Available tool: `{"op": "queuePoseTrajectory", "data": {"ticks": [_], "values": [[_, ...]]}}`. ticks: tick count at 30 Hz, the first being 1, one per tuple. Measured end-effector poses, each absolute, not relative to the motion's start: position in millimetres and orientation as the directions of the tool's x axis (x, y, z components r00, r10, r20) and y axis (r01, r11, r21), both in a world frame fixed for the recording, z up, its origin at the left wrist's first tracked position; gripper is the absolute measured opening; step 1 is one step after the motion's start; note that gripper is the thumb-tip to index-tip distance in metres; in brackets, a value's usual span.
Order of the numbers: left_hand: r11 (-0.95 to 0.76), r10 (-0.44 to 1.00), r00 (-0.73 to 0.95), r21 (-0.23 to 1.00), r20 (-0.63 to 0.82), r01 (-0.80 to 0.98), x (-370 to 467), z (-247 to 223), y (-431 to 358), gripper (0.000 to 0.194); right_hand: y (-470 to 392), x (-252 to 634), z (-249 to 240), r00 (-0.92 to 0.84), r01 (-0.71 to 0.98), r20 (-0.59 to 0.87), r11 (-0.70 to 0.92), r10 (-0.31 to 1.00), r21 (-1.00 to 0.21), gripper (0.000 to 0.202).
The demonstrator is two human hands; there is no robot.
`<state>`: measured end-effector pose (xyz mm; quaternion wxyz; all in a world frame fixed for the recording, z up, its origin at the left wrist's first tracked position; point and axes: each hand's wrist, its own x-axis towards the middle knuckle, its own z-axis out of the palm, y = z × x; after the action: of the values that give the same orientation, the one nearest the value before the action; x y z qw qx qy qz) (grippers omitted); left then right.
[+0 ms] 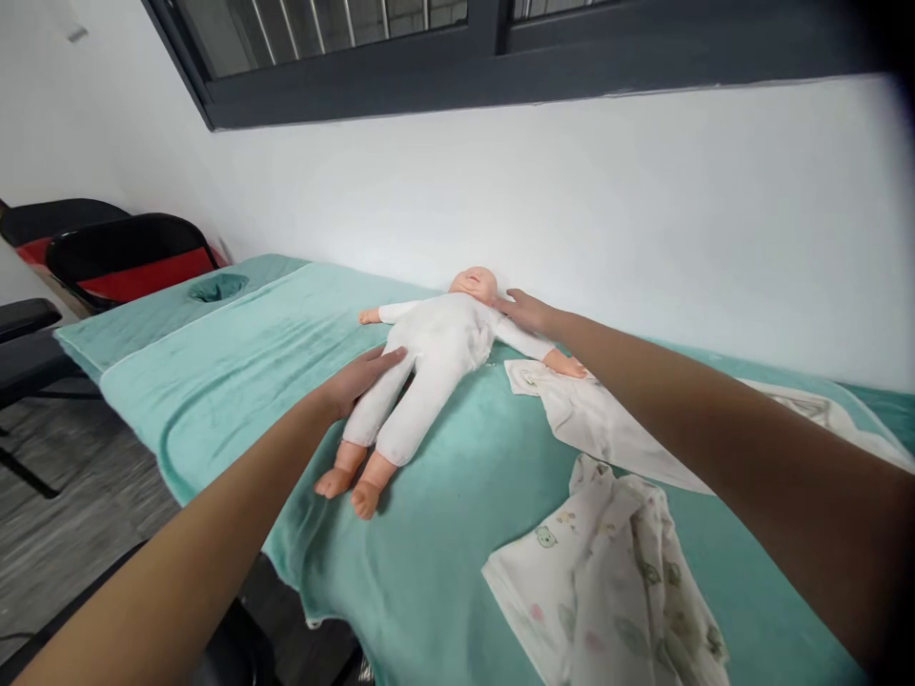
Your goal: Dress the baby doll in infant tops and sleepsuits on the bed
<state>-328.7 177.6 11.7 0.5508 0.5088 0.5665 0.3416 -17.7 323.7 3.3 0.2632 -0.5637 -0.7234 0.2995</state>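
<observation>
A baby doll in a white long-sleeved suit lies on its back, its head toward the wall and its bare feet toward me. My left hand is closed around the outer side of one thigh, thumb on top. At the shoulder beside the head, my right hand grips the doll, with some fingers hidden behind it. Beneath the doll is a turquoise cover. One doll hand rests at the edge of a white garment, which my right forearm partly hides.
A crumpled white cloth with animal and leaf prints lies near the front edge. Black and red folding chairs stand beyond the left end. A white wall with a dark window frame runs along the back.
</observation>
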Motion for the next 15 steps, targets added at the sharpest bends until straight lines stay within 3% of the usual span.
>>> {"op": "queuePoseTrajectory", "data": {"ticks": [2,5,7,8,10,12,15], "values": [[0.192,0.980,-0.018,0.912,-0.199,0.364,-332,13,176,0.061,310,16,0,-0.158,0.775,-0.046,0.095,0.986,-0.625,0.067],[0.020,0.956,-0.234,0.758,0.176,0.651,-326,21,165,0.050,273,77,-4,-0.048,0.901,-0.091,0.004,0.995,-0.435,0.053],[-0.121,0.895,-0.200,0.649,0.399,0.751,-308,28,146,0.039,240,118,-7,0.014,0.953,-0.101,-0.044,0.995,-0.300,0.044],[-0.193,0.886,-0.137,0.621,0.443,0.759,-294,30,132,0.035,223,137,-8,0.028,0.968,-0.113,-0.055,0.993,-0.246,0.040],[-0.300,0.922,0.049,0.627,0.384,0.719,-260,28,101,0.036,191,166,-9,0.050,0.985,-0.115,-0.068,0.992,-0.159,0.031],[-0.360,0.932,0.289,0.669,0.220,0.651,-222,20,69,0.045,164,184,-5,0.056,0.993,-0.100,-0.066,0.993,-0.098,0.024],[-0.435,0.830,0.558,0.639,0.010,0.634,-178,2,38,0.052,134,197,10,0.049,0.998,-0.039,-0.051,0.998,-0.046,0.028]]}}
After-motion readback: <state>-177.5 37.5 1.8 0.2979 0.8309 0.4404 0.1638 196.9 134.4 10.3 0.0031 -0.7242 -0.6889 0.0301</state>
